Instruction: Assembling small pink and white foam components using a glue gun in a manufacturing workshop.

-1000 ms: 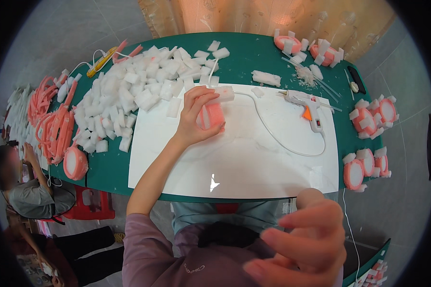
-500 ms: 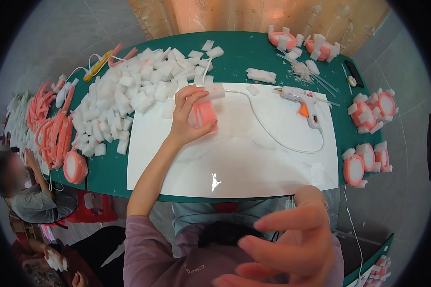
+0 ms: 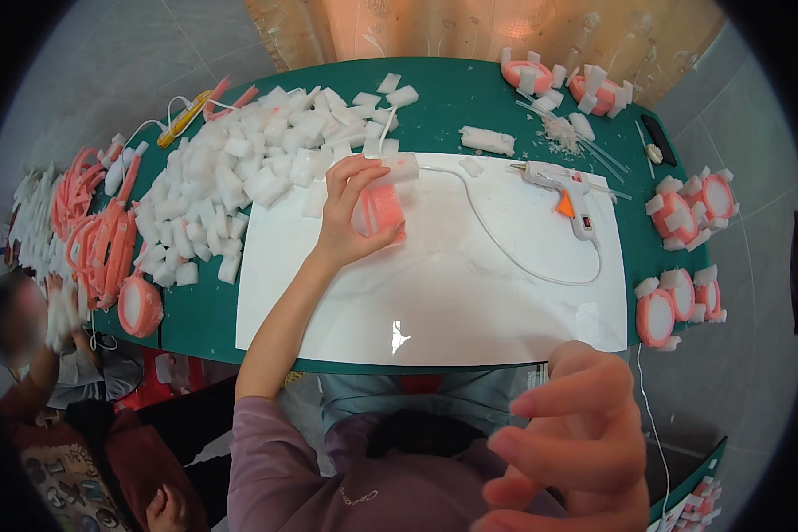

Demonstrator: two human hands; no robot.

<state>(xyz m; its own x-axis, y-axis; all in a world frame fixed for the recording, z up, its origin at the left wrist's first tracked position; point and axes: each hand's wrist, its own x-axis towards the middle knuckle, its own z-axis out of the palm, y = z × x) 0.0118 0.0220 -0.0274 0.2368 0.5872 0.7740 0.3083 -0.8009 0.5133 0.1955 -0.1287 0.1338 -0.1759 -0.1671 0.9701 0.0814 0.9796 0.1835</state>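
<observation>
My left hand [image 3: 350, 213] reaches out over the white board [image 3: 470, 301] and grips a round pink-and-white foam piece [image 3: 383, 209], standing it on the board's far left part. A white foam block [image 3: 401, 167] sits at its top edge, by my fingertips. My right hand [image 3: 576, 443] hovers close to the camera at the lower right, fingers spread, holding nothing. A white glue gun [image 3: 566, 186] with an orange trigger lies on the board to the right, its cord looping across.
A heap of white foam blocks [image 3: 230, 177] covers the green table [image 3: 452, 97] at left. Pink foam rings [image 3: 97, 230] lie at the far left. Finished pink pieces [image 3: 683, 257] stand along the right edge and the far edge [image 3: 559, 80]. Another person [image 3: 35, 355] sits low at left.
My right hand has risen and spread its fingers wider near the camera. My left hand has stayed on the pink foam piece, shifting only slightly.
</observation>
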